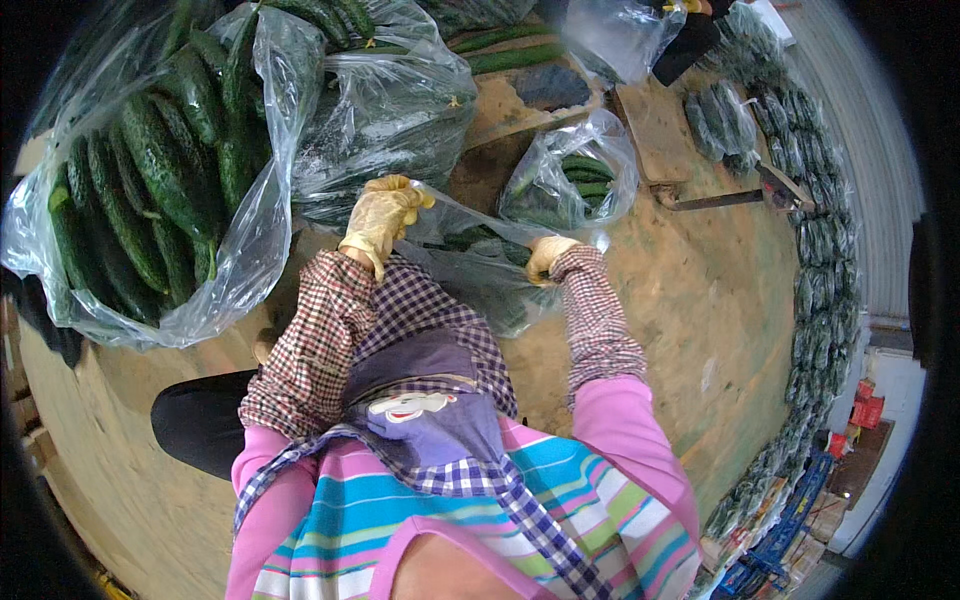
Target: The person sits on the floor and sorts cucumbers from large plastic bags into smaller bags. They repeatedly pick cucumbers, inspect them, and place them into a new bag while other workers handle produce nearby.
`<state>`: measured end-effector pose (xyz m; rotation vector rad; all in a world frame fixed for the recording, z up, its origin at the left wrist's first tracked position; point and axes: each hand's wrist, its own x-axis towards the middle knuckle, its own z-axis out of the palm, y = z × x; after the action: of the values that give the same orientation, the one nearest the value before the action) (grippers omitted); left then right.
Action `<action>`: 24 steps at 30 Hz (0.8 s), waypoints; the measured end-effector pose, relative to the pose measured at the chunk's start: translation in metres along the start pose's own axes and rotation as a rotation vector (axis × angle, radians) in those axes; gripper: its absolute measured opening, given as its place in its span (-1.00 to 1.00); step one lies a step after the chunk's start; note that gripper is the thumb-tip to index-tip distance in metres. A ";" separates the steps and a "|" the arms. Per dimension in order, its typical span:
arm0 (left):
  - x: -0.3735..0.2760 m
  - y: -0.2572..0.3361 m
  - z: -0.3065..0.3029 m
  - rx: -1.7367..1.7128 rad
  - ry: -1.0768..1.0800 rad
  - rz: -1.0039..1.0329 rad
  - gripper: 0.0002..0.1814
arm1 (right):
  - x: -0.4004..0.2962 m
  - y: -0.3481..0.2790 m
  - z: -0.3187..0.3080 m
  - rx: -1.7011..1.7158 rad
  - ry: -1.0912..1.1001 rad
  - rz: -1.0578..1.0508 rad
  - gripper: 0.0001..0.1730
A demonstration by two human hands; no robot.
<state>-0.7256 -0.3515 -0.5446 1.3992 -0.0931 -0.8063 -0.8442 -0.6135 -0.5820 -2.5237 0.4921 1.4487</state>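
Note:
My left hand (pixel 384 217), in a pale yellow glove, pinches the edge of a clear plastic bag (pixel 499 296). On the bag's other side my right hand (pixel 550 259), gloved the same way, grips its film, and the edge is drawn out between both hands. Dark green cucumbers (pixel 472 238) show through the film below that edge. Just beyond my right hand stands a smaller clear bag (pixel 517 187) with its mouth spread and cucumbers (pixel 589 176) inside. To the left of my left hand, a large open plastic bag (pixel 277 187) holds many cucumbers (pixel 176 176).
Another large filled bag (pixel 390 112) lies beyond my left hand. A flat board (pixel 651 135) and a dark metal bar (pixel 716 201) lie at the upper right. Packed bags (pixel 814 300) line the right side. A co-worker's sleeve (pixel 686 45) shows at the top. A blue pallet jack (pixel 784 525) is at the lower right.

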 end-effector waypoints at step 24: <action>-0.040 0.015 0.010 0.769 0.118 0.638 -0.57 | -0.036 0.061 -0.165 1.931 0.379 -0.905 -0.16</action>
<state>-0.7534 -0.3391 -0.5136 1.9708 -0.7821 -0.1314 -0.7516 -0.7166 -0.4680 -0.9638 0.3409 -0.1430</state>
